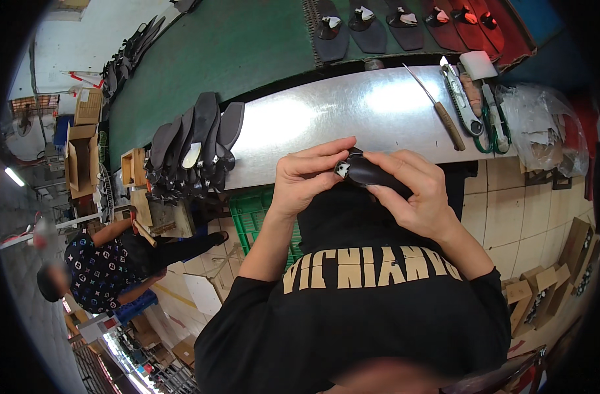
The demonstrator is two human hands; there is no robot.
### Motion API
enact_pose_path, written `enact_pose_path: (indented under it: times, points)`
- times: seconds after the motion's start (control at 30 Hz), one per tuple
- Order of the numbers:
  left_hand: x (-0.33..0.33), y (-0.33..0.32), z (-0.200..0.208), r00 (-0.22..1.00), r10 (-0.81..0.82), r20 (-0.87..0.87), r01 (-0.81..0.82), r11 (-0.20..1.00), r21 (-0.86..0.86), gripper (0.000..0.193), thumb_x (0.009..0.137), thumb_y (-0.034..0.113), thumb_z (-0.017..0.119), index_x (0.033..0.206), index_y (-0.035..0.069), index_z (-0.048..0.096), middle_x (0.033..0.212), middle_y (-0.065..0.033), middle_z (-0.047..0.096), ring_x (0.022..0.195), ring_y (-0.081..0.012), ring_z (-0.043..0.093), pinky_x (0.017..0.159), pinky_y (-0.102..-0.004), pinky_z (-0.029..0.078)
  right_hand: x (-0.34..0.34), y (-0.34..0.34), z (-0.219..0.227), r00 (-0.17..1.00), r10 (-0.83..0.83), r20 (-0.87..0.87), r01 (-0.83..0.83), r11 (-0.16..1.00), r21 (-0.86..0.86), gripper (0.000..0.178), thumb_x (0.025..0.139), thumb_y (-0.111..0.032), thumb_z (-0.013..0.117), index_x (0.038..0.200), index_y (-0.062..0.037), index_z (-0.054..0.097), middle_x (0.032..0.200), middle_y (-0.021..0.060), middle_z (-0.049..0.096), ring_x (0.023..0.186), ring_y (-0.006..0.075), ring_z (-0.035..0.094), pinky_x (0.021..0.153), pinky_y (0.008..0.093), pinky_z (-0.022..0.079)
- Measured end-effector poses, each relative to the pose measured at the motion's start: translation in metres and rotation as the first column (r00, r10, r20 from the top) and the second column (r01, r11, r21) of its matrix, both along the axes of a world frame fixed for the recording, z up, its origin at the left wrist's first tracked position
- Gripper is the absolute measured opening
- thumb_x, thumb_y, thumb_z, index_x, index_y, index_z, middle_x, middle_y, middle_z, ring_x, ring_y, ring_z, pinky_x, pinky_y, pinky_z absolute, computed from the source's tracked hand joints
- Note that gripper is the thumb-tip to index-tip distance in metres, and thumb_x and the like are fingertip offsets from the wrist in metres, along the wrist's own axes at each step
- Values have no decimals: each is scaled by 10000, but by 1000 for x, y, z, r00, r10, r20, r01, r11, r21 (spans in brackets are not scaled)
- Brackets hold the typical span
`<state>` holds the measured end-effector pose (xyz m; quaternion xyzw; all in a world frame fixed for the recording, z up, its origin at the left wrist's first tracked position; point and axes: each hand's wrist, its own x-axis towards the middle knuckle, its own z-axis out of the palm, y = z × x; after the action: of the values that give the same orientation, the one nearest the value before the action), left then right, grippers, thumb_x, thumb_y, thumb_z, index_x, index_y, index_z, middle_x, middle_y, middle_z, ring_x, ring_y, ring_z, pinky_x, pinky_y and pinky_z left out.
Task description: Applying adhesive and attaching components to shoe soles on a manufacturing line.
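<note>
Gripping dark shoe sole (369, 172) between both: left hand (308, 178) clamped on left end, right hand (415, 190) on right, near counter (326, 111) edge.

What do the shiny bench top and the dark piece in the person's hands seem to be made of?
Bench top: likely sheet metal, brushed silver with bright glare. Dark piece, held by left hand and right hand: perhaps leather or rubber, smooth and faintly glossy; hard to tell.

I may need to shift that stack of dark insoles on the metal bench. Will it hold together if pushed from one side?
Probably not. The dark insoles stand on edge, leaning and fanned against each other on the metal bench, so a side push would likely topple or spread them. They look thin and flat, so likely light and a bit flexible. The shiny surface may let them slide.
</note>
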<state>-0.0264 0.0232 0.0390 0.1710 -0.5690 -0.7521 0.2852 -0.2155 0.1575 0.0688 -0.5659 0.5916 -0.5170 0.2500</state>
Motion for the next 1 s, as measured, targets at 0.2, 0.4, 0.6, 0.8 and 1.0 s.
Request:
enact_pose_path:
  times: [0.2, 0.4, 0.6, 0.8, 1.0]
  points:
    - [1, -3, 0, 994, -109, 1, 109, 992, -56, 399, 790, -155, 598, 1162, -33, 675, 1316, -249, 575, 1131, -267, 630, 893, -298, 551, 0, 1, 0, 980, 5, -198, -5, 1000, -2, 435, 722, -6, 742, 1150, 1, 665, 913, 136, 671, 777, 272, 657, 681, 323, 514]
    - [-3, 7, 1, 991, -51, 125, 46, 998, 38, 407, 822, -137, 560, 1191, -2, 666, 1316, -233, 579, 1106, -251, 642, 805, -275, 587, 0, -2, -13, 992, 40, -120, -34, 998, 57, 424, 750, -70, 734, 1161, -27, 643, 863, 133, 644, 786, 304, 647, 690, 358, 517]
    - [-8, 14, 6, 959, 14, 283, -73, 977, 202, 418, 849, -120, 529, 1232, 6, 638, 1315, -224, 580, 1062, -221, 659, 726, -257, 614, 3, 0, -30, 978, 36, 206, -83, 971, 225, 222, 799, 24, 674, 1021, 13, 671, 901, 78, 660, 696, 154, 654, 627, 253, 507]
    - [-10, 15, 1, 942, 60, 330, -109, 985, 132, 415, 826, -106, 553, 1218, -8, 646, 1241, -191, 635, 951, -165, 681, 682, -225, 598, 6, -5, -24, 995, 42, -90, -30, 992, 122, 174, 762, -84, 738, 931, -87, 699, 843, 67, 622, 761, 246, 637, 649, 335, 494]
    - [-10, 14, -6, 942, 105, 318, -150, 981, 120, 398, 800, -116, 560, 1168, -14, 673, 1182, -182, 667, 892, -139, 684, 643, -207, 579, 5, -5, -23, 996, 92, 7, -92, 982, 165, 221, 723, -108, 777, 922, -103, 681, 855, 57, 596, 770, 241, 629, 658, 334, 489]
